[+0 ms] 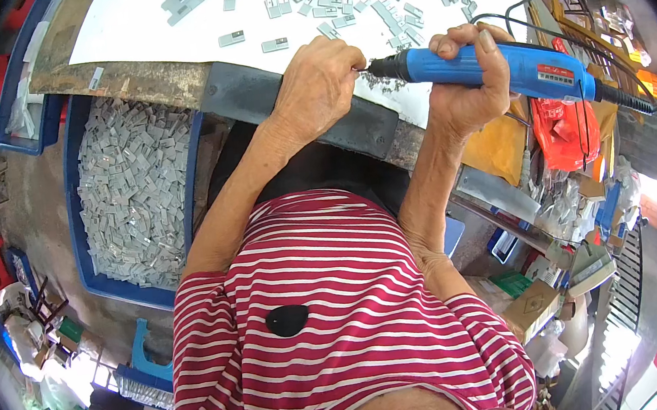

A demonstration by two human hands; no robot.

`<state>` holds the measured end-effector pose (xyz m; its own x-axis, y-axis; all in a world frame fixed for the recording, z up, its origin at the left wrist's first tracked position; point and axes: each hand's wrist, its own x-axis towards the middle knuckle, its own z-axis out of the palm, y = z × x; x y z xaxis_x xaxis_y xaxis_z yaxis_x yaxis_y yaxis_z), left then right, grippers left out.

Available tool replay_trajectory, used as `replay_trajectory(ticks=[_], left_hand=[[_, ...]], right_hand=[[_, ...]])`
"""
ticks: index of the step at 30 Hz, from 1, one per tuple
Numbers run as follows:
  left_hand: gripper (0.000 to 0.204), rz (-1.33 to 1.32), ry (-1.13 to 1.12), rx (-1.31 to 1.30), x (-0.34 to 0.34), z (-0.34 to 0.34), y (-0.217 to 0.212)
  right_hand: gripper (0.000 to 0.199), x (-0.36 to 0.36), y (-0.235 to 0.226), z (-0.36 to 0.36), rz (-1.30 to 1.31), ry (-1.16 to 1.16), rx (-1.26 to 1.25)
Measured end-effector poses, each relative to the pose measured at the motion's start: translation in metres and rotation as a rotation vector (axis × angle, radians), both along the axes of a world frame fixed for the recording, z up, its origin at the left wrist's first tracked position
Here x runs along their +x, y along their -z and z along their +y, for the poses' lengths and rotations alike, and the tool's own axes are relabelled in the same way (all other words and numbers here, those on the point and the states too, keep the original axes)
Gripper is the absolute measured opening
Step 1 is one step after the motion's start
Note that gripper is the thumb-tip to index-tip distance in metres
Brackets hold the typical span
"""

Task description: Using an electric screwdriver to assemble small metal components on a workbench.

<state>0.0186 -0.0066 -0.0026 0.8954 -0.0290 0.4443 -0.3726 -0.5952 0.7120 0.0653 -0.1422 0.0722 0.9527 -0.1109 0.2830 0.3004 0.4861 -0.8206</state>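
Note:
My right hand [467,78] is wrapped round a blue electric screwdriver [530,68], which lies nearly level with its black tip to the left. Close against that tip, the fingers of my left hand [319,82] are pinched together. Whatever they hold is too small and too covered to make out. Beyond both hands, small flat grey plastic pieces [276,45] with dark slots are spread over a white sheet [142,32] on the table. A dark grey bar [240,90] runs along the near table edge under my left wrist.
A blue crate [79,231] full of similar grey pieces stands left of me, below the table edge. The screwdriver's black cable [607,39] loops to the right. Over there lie a red plastic bag [565,136], a yellow envelope [495,147] and cardboard boxes [532,310].

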Motion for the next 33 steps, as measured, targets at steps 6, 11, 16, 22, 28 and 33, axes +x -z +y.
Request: replay_trajectory(ticks=[6,11,16,22,28,33], left_hand=[[0.010,0.002,0.007,-0.012,0.0000,-0.0001,-0.0017],[0.009,-0.007,0.000,-0.011,-0.0007,0.0003,-0.0007],[0.010,-0.010,0.003,0.001,-0.0001,0.0003,-0.0007],[0.010,-0.013,0.002,0.001,-0.0005,0.0003,-0.0019],[0.010,-0.008,0.004,-0.005,-0.0004,0.0001,-0.0004],[0.009,-0.022,0.002,-0.019,-0.0010,0.0001,-0.0010]], right_hand=[[0.020,0.0002,-0.0004,0.0007,0.014,0.009,-0.016],[0.020,0.0005,-0.0001,0.0000,0.006,-0.009,-0.024],[0.020,0.0005,-0.0011,-0.0001,0.001,0.013,-0.023],[0.018,0.0013,-0.0018,-0.0001,-0.001,0.010,0.003],[0.018,0.0012,-0.0007,-0.0011,-0.009,-0.008,0.004],[0.018,0.0003,0.0006,0.0005,0.013,0.002,0.008]])
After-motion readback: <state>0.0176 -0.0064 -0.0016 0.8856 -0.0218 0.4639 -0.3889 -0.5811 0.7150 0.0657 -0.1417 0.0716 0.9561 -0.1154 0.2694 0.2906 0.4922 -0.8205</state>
